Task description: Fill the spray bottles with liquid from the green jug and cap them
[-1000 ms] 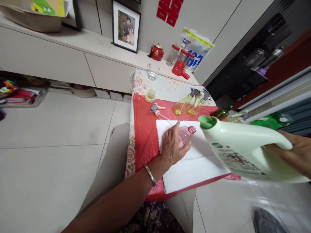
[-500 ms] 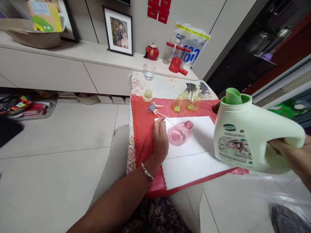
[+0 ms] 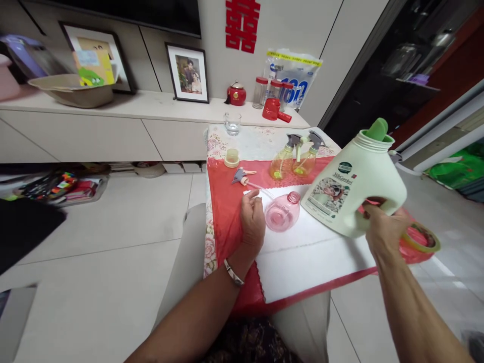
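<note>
My right hand (image 3: 385,224) grips the handle of a pale green detergent jug (image 3: 355,186), which tilts back over the right side of the white sheet. The jug's neck is uncapped, and its green spout shows. A pink transparent spray bottle (image 3: 283,213) without its head stands on the sheet, its mouth leaning right. Just left of it is my left hand (image 3: 253,217), fingers loosely bent and holding nothing; whether it touches the bottle is unclear. A grey-and-pink spray head (image 3: 244,177) lies beyond that hand, its tube running behind the bottle.
Two yellow spray bottles (image 3: 282,164) with grey heads stand at the back of the red cloth (image 3: 223,217). A pale green cap (image 3: 232,159) and a glass mug (image 3: 232,125) are at the back left. A tape roll (image 3: 423,237) lies at the right edge.
The jug has moved left and down over the white sheet, tipping back so its mouth points up to the right. My left hand stays beside the pink bottle. The view has shifted.
</note>
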{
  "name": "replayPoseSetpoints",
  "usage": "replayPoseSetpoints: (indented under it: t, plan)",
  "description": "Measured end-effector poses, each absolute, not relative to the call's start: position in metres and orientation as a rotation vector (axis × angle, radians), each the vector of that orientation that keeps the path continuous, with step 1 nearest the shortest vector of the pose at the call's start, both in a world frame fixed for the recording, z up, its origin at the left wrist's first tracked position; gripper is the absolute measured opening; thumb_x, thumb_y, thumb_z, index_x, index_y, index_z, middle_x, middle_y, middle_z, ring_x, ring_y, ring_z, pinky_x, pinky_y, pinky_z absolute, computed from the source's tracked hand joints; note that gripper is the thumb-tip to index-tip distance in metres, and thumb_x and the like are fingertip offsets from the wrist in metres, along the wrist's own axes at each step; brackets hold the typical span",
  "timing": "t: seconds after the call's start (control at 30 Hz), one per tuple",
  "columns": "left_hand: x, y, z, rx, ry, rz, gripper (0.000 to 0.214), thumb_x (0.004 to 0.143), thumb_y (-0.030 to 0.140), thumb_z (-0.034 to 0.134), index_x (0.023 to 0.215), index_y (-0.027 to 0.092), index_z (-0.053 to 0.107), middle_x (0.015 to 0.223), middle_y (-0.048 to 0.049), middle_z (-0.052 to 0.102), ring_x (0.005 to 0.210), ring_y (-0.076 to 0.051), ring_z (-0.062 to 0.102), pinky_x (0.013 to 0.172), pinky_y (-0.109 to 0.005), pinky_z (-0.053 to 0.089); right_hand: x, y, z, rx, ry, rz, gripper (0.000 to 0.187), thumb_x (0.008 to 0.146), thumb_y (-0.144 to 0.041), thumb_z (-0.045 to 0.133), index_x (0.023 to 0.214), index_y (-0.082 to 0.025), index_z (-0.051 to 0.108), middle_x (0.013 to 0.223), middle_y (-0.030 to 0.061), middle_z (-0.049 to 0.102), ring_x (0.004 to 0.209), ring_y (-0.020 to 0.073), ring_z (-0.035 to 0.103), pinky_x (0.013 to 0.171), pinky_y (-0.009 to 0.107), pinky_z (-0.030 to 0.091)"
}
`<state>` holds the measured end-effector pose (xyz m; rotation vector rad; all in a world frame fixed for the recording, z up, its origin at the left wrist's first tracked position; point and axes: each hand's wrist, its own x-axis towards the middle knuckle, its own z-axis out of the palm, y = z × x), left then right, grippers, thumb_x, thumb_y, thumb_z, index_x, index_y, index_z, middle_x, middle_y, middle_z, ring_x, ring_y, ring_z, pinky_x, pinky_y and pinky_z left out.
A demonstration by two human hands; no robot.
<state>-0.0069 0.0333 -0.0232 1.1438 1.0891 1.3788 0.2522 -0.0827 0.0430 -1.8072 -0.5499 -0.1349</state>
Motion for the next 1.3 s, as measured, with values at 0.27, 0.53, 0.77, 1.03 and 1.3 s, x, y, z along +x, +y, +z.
replayPoseSetpoints:
  t: [0.27,0.53,0.77,1.03,1.3]
  plan:
    - [-0.007,0.036,-0.027,1.149,1.021,1.392,0.026,0.083,0.019,0.052,0.108,0.018,0.059,0.107,-0.0083,0.070,0.092,-0.019,0.068,0.085,-0.034,0.055,0.258,-0.061,0.006,-1.764,-0.557,-0.100,0.031,0.098,-0.039,0.062,0.114,-0.012,0.062,0.103,0.0053,0.062,0.085,0.0134,0.062,0.075,0.029,0.057]
    - [-0.008,0.030,-0.019,1.110,1.037,1.311,0.024,0.079,0.017,0.058,0.103,0.019,0.061,0.109,-0.0055,0.069,0.093,-0.017,0.068,0.086,-0.030,0.054,0.270,-0.051,-0.005,-1.791,-0.529,-0.181,0.033,0.098,-0.039,0.061,0.116,-0.013,0.061,0.109,0.0069,0.062,0.094,0.0159,0.063,0.083,0.035,0.057]
    - [-0.016,0.038,-0.007,1.210,1.056,1.235,0.026,0.079,0.014,0.057,0.104,0.018,0.065,0.106,-0.0057,0.072,0.088,-0.016,0.069,0.080,-0.027,0.054,0.271,-0.051,-0.003,-1.842,-0.542,-0.231,0.033,0.098,-0.040,0.062,0.117,-0.013,0.062,0.113,0.0078,0.062,0.100,0.0180,0.062,0.088,0.038,0.055]
    - [-0.058,0.097,0.003,1.552,1.256,1.160,0.022,0.079,0.011,0.061,0.099,0.017,0.069,0.093,-0.0048,0.073,0.076,-0.015,0.066,0.076,-0.029,0.053,0.265,-0.055,0.001,-1.867,-0.522,-0.219,0.033,0.097,-0.040,0.062,0.115,-0.013,0.062,0.112,0.0076,0.062,0.101,0.0184,0.062,0.089,0.039,0.055]
    - [-0.066,0.132,0.000,2.093,1.414,0.986,0.023,0.085,0.013,0.062,0.107,0.016,0.069,0.106,-0.0096,0.067,0.099,-0.022,0.063,0.093,-0.037,0.050,0.261,-0.059,0.004,-1.891,-0.478,-0.206,0.032,0.097,-0.040,0.063,0.112,-0.012,0.064,0.108,0.0062,0.063,0.097,0.0178,0.063,0.088,0.038,0.055]
